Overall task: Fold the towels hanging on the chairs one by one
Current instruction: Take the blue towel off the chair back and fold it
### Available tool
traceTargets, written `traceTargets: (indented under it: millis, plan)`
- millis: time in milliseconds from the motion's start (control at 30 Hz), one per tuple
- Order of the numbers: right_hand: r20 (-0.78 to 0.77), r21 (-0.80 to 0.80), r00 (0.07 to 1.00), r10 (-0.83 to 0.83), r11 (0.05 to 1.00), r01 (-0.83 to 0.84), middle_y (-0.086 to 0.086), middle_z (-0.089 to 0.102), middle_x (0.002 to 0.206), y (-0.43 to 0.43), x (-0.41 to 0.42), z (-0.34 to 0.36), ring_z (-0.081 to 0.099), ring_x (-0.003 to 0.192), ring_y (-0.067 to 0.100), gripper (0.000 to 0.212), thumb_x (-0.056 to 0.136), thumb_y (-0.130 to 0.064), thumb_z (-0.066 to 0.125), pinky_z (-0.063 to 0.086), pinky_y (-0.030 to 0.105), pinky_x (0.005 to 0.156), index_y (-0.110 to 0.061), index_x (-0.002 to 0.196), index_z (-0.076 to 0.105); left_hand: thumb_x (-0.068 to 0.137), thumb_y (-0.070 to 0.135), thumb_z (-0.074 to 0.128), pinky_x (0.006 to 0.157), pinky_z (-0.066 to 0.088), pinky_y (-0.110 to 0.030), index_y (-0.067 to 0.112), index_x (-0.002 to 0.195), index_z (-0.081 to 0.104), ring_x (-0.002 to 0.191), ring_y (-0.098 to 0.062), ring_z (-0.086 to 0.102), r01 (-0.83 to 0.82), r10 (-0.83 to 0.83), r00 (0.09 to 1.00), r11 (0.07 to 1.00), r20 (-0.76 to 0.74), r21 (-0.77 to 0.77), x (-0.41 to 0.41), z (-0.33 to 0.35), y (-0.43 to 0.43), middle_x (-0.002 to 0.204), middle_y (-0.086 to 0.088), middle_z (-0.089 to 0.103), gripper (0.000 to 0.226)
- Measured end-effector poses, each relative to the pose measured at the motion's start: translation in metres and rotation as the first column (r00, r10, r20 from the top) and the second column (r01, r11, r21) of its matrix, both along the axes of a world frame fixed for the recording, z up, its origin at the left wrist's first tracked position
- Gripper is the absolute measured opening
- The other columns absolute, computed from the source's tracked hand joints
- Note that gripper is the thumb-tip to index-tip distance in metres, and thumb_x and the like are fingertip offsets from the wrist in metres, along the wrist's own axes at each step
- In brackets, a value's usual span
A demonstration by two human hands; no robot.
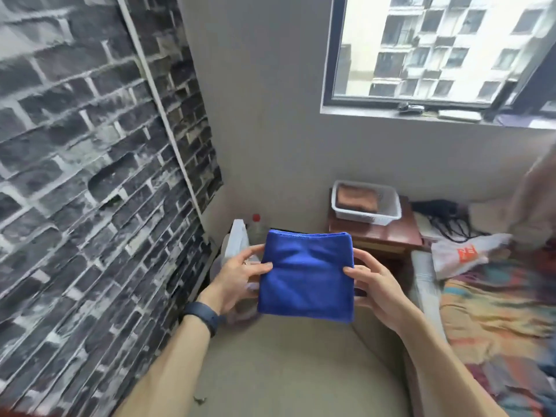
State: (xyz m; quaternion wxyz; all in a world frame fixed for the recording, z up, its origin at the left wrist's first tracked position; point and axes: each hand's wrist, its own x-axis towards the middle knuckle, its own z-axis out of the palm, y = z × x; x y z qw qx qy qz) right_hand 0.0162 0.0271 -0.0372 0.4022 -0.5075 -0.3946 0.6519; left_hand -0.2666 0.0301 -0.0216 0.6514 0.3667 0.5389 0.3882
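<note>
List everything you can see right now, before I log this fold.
blue towel: one, blue, folded, held up between both hands
brown towel: one, brown, folded, inside the basket
basket: one, white, on the wooden stand
wooden stand: one, red-brown, below the window
bottle: one, clear with a red cap, left of the stand
plastic bag: one, white with orange print, right of the stand
bedspread: one, multicoloured, right side
window: one, dark frame, upper right
wristband: one, dark, left wrist
left hand: pinches the towel's left edge
right hand: pinches the towel's right edge
</note>
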Motion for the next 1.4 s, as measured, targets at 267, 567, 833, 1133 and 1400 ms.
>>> traceTargets:
  millis: [267,567,833,1133,1400]
  plan:
    - [0.017,-0.005,0.988,-0.151,0.989,0.151,0.007,0.075,0.109,0.128,0.102,-0.001,0.072,0.090,0.020,0.034,0.092,-0.009,0.062,0.056,0.036,0.063,-0.031,0.118,0.069,0.091,0.004,0.065,0.058,0.057,-0.030,0.022,0.122,0.062,0.076,-0.018,0.072,0.059,-0.059,0.998,0.998,-0.022,-0.001,0.113,0.005,0.154,0.098,-0.007,0.074,0.036]
    - [0.104,-0.076,0.970,-0.220,0.971,0.228,0.007,0.075,0.112,0.289,0.163,-0.035,0.073,0.101,0.028,0.033,0.093,-0.013,0.063,0.058,0.044,0.078,-0.032,0.120,0.066,0.090,0.012,0.066,0.070,0.059,-0.039,0.032,0.118,0.063,0.090,-0.018,0.073,0.145,-0.154,0.985,0.985,-0.084,-0.096,0.180,-0.045,0.339,0.109,0.001,0.075,0.034]
    - [0.197,-0.249,0.936,-0.291,0.909,0.334,0.005,0.077,0.109,0.414,0.190,-0.092,0.074,0.098,0.029,0.032,0.095,-0.015,0.064,0.059,0.045,0.078,-0.031,0.122,0.063,0.094,0.011,0.058,0.086,0.056,-0.047,0.031,0.122,0.058,0.089,-0.025,0.070,0.261,-0.307,0.943,0.923,-0.132,-0.283,0.219,-0.101,0.488,0.115,-0.005,0.072,0.035]
    - [0.295,-0.509,0.938,-0.180,0.801,0.314,0.005,0.076,0.107,0.500,0.214,-0.157,0.075,0.086,0.024,0.025,0.096,-0.013,0.055,0.058,0.037,0.068,-0.026,0.116,0.063,0.096,0.018,0.055,0.084,0.056,-0.042,0.021,0.117,0.057,0.091,-0.024,0.068,0.281,-0.442,0.873,0.800,-0.205,-0.530,0.254,-0.176,0.577,0.115,-0.006,0.070,0.021]
    - [0.285,-0.527,0.953,-0.099,0.815,0.242,0.000,0.069,0.116,0.600,0.246,-0.210,0.070,0.102,0.023,0.029,0.100,-0.012,0.054,0.058,0.039,0.076,-0.027,0.124,0.059,0.098,0.012,0.053,0.063,0.057,-0.033,0.028,0.121,0.055,0.082,-0.020,0.069,0.106,-0.275,0.929,0.840,-0.249,-0.531,0.288,-0.209,0.648,0.114,-0.004,0.069,0.028]
